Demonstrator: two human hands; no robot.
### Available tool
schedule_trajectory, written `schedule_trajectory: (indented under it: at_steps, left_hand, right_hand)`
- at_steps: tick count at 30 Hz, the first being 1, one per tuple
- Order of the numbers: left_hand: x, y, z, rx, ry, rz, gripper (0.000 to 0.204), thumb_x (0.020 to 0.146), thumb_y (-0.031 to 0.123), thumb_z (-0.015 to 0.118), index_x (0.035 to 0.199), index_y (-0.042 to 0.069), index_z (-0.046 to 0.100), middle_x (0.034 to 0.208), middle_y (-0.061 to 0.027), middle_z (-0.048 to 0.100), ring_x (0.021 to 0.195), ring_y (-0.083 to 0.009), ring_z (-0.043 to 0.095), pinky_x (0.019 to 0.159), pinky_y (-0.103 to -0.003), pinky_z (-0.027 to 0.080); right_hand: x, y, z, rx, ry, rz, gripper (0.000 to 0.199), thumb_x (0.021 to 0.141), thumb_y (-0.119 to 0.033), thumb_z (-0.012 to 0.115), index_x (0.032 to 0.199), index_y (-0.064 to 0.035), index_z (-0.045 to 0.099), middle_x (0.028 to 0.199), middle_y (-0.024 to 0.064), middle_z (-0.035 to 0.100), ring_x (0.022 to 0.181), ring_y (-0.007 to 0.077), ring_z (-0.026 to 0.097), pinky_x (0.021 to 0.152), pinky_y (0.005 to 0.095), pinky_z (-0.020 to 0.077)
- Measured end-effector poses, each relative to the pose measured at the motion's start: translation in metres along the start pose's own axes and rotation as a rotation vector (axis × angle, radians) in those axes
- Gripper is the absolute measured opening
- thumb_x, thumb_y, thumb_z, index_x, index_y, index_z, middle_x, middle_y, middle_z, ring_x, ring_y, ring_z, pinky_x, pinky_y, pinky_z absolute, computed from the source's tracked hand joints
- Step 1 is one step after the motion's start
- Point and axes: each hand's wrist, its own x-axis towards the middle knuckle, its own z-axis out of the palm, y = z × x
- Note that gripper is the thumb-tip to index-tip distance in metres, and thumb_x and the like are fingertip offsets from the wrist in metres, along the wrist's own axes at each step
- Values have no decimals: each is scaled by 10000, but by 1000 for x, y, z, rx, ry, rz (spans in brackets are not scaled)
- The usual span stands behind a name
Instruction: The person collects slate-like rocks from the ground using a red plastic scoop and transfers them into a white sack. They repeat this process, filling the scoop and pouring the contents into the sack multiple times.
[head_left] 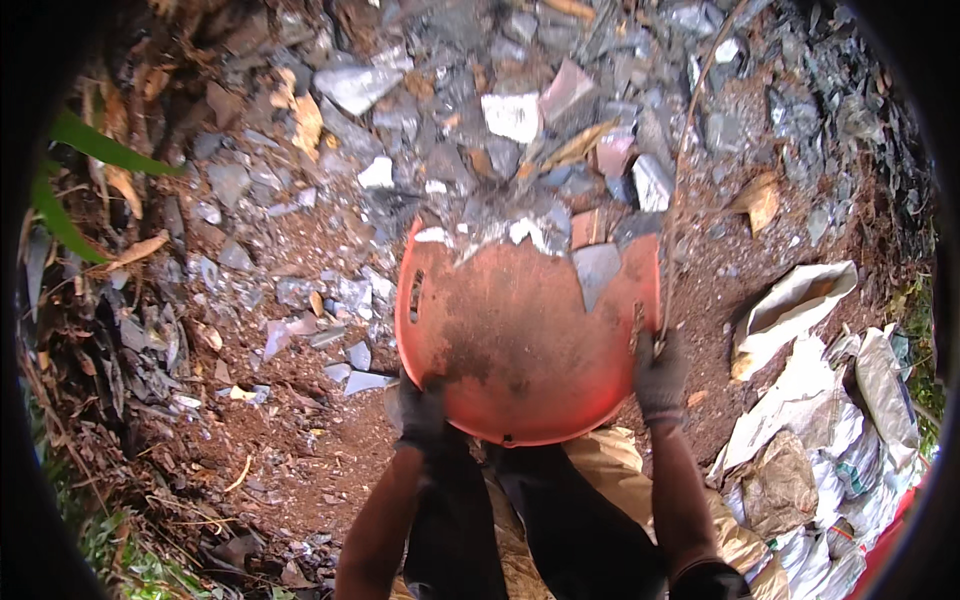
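A dirt-stained orange-red plastic scoop pan (510,340) is held in front of my legs, its wide mouth facing away from me. A dark grey glove covers my left hand (422,412), which is closed on the pan's near left rim, the fingers partly hidden behind it. My right hand (660,382), gloved as well, grips the right side by the handle slot. Broken glass lies at the pan's mouth, including a grey shard (597,272) over the far lip and a reddish block (588,228). A thin stick-like strip (690,120) runs down to my right hand; whether I hold it is unclear.
A heap of broken glass (450,110) spreads across the far ground. Loose shards (368,382) lie on reddish soil at left. White woven sacks (800,400) are piled at right. Green leaves (110,150) reach in at far left. Brown sheeting (610,450) lies around my legs.
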Motion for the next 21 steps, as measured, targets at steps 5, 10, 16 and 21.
schedule_trajectory:
  at_steps: [5, 10, 16, 21]
  left_hand:
    - [34, 18, -77, 649, -112, 185, 1023, 919, 295, 726, 1589, -2, 13, 1525, -264, 392, 1182, -334, 606, 957, -403, 518]
    - [83, 164, -58, 944, -91, 288, 1062, 860, 404, 757, 1554, -79, 114, 1568, -321, 272, 1409, -461, 381, 1139, -460, 375]
    - [175, 318, 66, 749, -112, 369, 1083, 816, 449, 772, 1548, -79, 174, 1566, -298, 307, 1432, -416, 371, 1173, -429, 338]
    - [218, 348, 141, 792, -186, 437, 1178, 730, 440, 849, 1569, -33, 171, 1614, -275, 220, 1512, -395, 205, 1220, -443, 233]
  right_hand:
    - [16, -71, -74, -90, 139, -135, 390, 954, -283, 631, 1297, -98, 607, 952, 213, 681, 872, 420, 670, 759, 488, 546]
    - [99, -164, -106, 392, 72, -57, 443, 994, -268, 542, 1314, 38, 515, 989, 282, 684, 874, 456, 676, 752, 480, 536]
    - [217, -211, -9, 356, 80, 72, 358, 1004, -249, 462, 1107, 93, 487, 896, 331, 664, 861, 482, 668, 753, 549, 522]
    - [163, -226, 47, 332, -20, -100, 309, 973, -214, 497, 1029, 88, 471, 820, 353, 631, 819, 508, 655, 711, 570, 525]
